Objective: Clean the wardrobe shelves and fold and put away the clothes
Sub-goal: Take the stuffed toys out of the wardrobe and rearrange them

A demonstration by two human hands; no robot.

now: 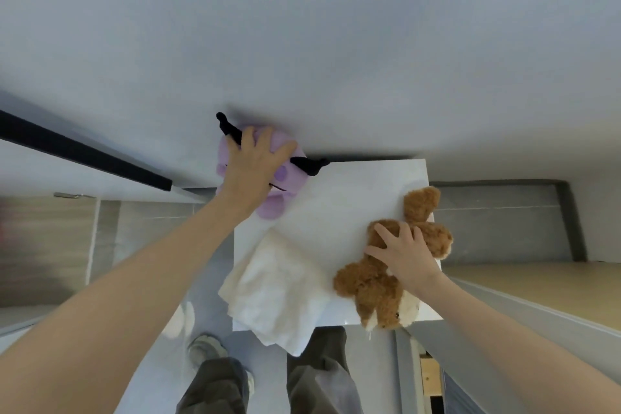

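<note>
A white shelf top (353, 198) lies just below me against a pale wall. My left hand (252, 168) grips a purple plush toy (272, 208) with black horn-like parts at the shelf's far left corner. My right hand (401, 252) grips a brown teddy bear (373, 289) that lies on the shelf's right side, partly over the front edge. A cream cloth (272, 292) is crumpled at the shelf's front left and hangs over the edge.
A black rail (84, 151) runs along the left. A wooden surface (544, 282) and grey panels lie to the right. My legs in dark trousers (319, 380) and a shoe (208, 349) stand on the pale floor below the shelf.
</note>
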